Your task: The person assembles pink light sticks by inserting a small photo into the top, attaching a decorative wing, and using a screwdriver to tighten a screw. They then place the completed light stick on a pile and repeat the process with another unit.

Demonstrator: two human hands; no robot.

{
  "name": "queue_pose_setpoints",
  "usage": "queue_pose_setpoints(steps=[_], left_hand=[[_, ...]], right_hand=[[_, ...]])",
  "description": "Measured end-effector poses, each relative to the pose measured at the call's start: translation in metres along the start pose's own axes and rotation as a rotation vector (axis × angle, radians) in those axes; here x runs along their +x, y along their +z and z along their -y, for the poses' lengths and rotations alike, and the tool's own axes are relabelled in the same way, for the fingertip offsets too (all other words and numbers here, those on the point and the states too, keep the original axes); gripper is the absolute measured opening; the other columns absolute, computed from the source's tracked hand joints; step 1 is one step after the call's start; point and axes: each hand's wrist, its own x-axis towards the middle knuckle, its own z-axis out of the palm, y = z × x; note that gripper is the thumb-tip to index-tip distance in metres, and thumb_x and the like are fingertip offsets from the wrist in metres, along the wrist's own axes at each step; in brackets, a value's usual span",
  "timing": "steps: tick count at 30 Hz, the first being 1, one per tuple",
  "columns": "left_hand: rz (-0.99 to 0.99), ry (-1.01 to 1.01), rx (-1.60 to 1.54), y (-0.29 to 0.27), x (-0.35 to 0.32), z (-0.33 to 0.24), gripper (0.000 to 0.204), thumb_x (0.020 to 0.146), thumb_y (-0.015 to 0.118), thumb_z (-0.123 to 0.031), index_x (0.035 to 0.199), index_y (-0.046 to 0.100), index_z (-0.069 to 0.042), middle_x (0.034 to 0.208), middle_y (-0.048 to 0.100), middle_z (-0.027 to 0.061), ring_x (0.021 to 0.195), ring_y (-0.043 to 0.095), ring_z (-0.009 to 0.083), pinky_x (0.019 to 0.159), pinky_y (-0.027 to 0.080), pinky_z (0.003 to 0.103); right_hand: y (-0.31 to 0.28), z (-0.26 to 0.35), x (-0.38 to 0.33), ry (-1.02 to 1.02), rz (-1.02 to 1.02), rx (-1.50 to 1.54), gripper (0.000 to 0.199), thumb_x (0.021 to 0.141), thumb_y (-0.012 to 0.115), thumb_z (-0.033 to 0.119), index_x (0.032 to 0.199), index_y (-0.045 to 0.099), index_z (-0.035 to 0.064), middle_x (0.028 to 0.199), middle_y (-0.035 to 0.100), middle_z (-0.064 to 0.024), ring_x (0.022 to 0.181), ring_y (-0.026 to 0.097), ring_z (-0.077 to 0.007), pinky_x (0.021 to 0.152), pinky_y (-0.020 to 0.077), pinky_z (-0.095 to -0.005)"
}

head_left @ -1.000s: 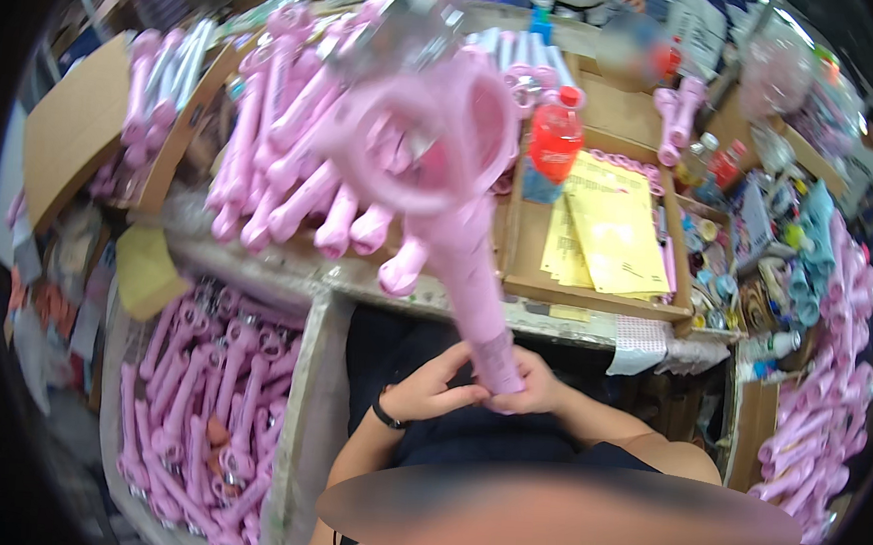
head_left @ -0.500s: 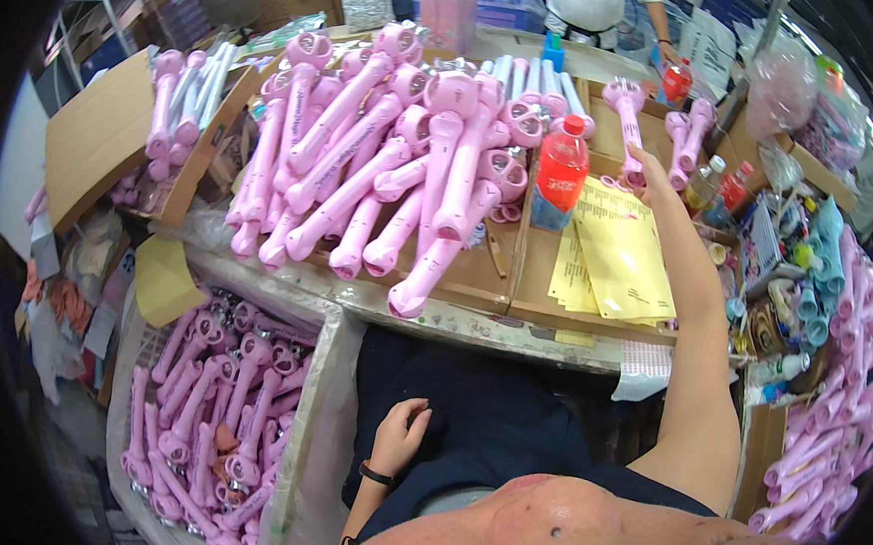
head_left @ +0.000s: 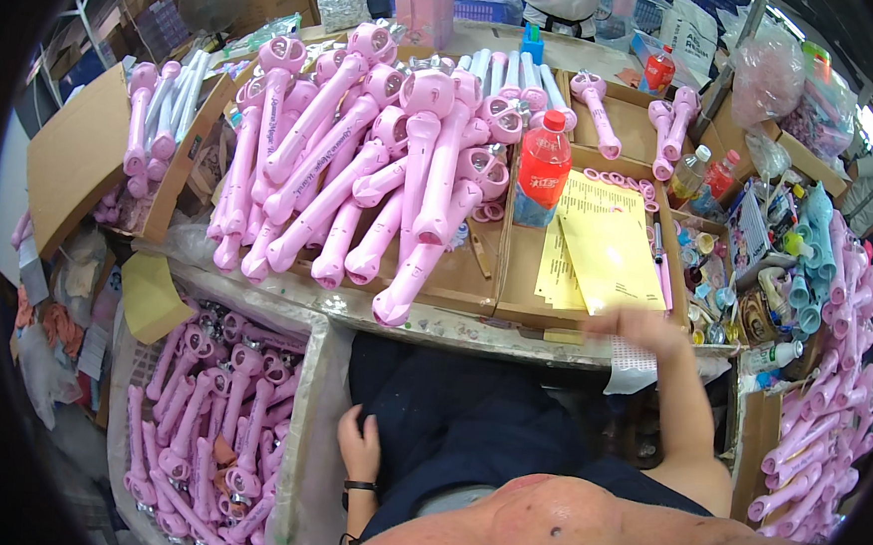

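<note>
My right hand point(head_left: 643, 333) is over the front edge of the table, just below the yellow paper sheets point(head_left: 612, 263). Motion smears its fingers, so any hold cannot be made out. Low at the left, my left hand point(head_left: 359, 443) rests against my dark trousers, fingers loosely apart and holding nothing. A single pink toy wand point(head_left: 598, 118) with a round head lies in the cardboard tray point(head_left: 525, 303) beyond the sheets. Several small pink rings point(head_left: 622, 180) sit along the sheets' far edge. Left of them stands a red-labelled bottle point(head_left: 542, 174) of blue contents.
A large heap of pink wands point(head_left: 363, 168) covers the table's left half. More fill a bin point(head_left: 302, 424) at lower left and a pile point(head_left: 822, 426) at right. Small bottles and cups point(head_left: 807, 265) crowd the right side. Two people stand across the table.
My right hand has drawn back from the lone wand in the tray to the table's front edge. My left hand has shifted slightly left and down. The view has turned a little.
</note>
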Motion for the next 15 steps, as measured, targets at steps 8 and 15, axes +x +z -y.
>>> queue_pose_setpoints(steps=[8, 15], left_hand=[[0.511, -0.824, 0.180, 0.005, -0.043, 0.123, 0.051, 0.101, 0.045, -0.038, 0.127, 0.055, 0.004, 0.129, 0.057, 0.0251, 0.122, 0.052, 0.0387, 0.103, 0.040, 0.041], [0.599, -0.946, 0.259, 0.007, -0.014, 0.085, 0.053, 0.100, 0.044, -0.041, 0.128, 0.055, 0.003, 0.129, 0.057, 0.0253, 0.122, 0.052, 0.0380, 0.104, 0.039, 0.040]], right_hand=[[0.114, -0.180, -0.051, 0.750, -0.857, 0.009, 0.037, 0.101, 0.050, 0.023, 0.125, 0.056, -0.0047, 0.119, 0.064, -0.0189, 0.104, 0.065, -0.0228, 0.092, 0.0512, -0.0344], [0.041, -0.229, 0.173, 0.562, -0.766, -0.691, 0.036, 0.102, 0.048, 0.023, 0.125, 0.056, -0.0044, 0.118, 0.064, -0.0203, 0.105, 0.065, -0.0257, 0.092, 0.0507, -0.0357]])
